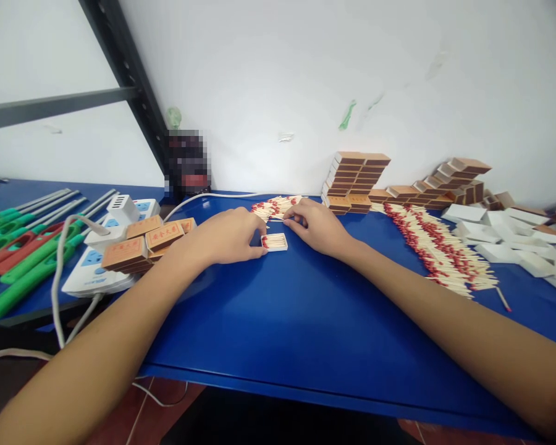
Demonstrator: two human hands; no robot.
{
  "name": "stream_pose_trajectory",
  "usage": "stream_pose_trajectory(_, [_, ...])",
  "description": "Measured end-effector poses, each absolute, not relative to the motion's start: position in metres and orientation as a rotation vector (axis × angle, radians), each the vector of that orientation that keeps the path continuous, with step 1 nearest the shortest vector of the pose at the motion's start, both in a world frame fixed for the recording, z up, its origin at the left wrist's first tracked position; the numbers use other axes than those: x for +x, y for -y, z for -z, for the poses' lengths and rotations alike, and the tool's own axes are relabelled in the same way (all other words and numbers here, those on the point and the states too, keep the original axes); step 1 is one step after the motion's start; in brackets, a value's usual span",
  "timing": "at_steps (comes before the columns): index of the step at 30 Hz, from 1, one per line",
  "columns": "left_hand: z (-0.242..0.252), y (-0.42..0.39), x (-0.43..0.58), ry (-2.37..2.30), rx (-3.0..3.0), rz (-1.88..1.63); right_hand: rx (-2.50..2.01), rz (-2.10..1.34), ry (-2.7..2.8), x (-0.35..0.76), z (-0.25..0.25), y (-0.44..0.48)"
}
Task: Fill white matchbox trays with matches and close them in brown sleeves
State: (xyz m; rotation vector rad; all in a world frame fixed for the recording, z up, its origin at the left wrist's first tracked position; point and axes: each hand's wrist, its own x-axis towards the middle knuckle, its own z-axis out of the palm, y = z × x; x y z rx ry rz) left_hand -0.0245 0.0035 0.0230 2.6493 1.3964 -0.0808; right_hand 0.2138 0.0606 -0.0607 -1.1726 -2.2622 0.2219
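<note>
A small white matchbox tray with several red-tipped matches in it lies on the blue tabletop. The fingers and thumb of my left hand are closed on the tray's left end. Just beyond and to the right, my right hand is closed in a pinch on a match, with the stick pointing left from the fingertips. Behind both hands is a loose pile of matches, partly covered by the right hand.
Stacked matchboxes stand by the wall, with more boxes farther right. A long bed of matches and white trays lie at right. At left are orange matchboxes, a power strip and green-handled tools.
</note>
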Motion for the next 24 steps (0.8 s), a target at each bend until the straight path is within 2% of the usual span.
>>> stream_pose_trajectory(16, [-0.025,-0.005,-0.026,-1.428,2.622,0.077,-1.316,-0.251,2.276,0.205,0.060,-0.064])
stream_pose_trajectory(24, [-0.023,-0.006,-0.027,-1.429,2.635,0.066,-1.141,-0.288,2.415,0.222,0.043,-0.038])
